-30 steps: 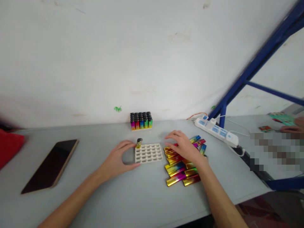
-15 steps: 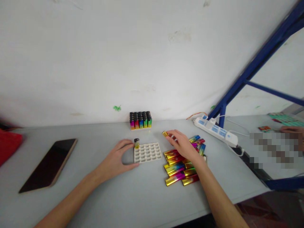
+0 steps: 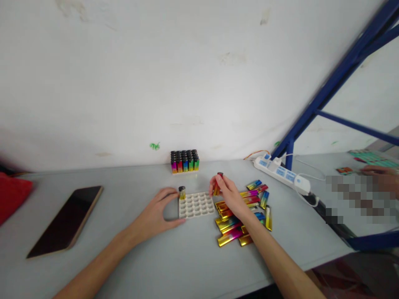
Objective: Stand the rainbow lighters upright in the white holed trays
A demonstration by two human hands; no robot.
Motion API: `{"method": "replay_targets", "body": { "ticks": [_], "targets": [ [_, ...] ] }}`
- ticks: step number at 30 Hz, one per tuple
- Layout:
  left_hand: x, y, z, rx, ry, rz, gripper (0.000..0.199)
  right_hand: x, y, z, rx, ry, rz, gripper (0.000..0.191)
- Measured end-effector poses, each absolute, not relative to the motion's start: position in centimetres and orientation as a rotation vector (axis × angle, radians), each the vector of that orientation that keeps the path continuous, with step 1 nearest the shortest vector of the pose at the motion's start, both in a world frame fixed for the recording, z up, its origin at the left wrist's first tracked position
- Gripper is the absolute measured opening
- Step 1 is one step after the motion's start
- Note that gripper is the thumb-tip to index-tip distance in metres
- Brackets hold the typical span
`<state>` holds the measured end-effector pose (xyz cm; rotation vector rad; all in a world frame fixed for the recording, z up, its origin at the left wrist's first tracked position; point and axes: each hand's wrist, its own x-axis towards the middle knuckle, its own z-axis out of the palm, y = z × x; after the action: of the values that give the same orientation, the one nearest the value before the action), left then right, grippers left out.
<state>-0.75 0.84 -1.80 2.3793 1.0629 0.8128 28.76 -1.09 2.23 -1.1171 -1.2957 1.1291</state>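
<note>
My left hand grips the left end of a white tray with several oval sockets, thumb at its front corner and fingers at its back corner. One gold lighter with a black top stands upright in the tray's back left socket, beside those fingers. Above the tray's right end, my right hand is closed on a red and gold lighter, held upright with its dark top upward. Under the right wrist and forearm lies a loose pile of shiny multicoloured lighters, partly hidden by the arm.
Against the wall stands a full block of upright black-topped lighters. A dark tablet and a red item lie left. A white power strip with cables and a blue metal frame are right; another person's hand shows beyond.
My right hand has tipped the lighter from lying slanted to upright and brought it lower, nearer the tray. My left hand stays at the tray's left end. The view has shifted slightly.
</note>
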Motion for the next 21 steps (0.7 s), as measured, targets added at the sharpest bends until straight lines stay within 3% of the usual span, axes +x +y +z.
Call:
{"method": "replay_targets", "body": {
  "ticks": [3, 10, 17, 21],
  "targets": [
    [-0.8, 0.8, -1.8, 2.364, 1.076, 0.825, 0.066, 27.8, -1.2, 2.2, -1.068, -1.156, 1.305, 0.063],
    [-1.1, 0.8, -1.9, 2.363, 1.074, 0.823, 0.067, 26.6, -1.0, 1.7, -1.199, -1.071, 1.328, 0.077],
    [-1.1, 0.9, -2.0, 2.356, 1.056, 0.841, 0.066, 26.0, -1.1, 1.8, -1.340, -1.035, 1.285, 0.059],
    [-1.1, 0.9, -1.8, 2.359, 1.053, 0.831, 0.066, 26.1, -1.0, 1.6, -1.334, -1.068, 1.279, 0.064]
  ]
}}
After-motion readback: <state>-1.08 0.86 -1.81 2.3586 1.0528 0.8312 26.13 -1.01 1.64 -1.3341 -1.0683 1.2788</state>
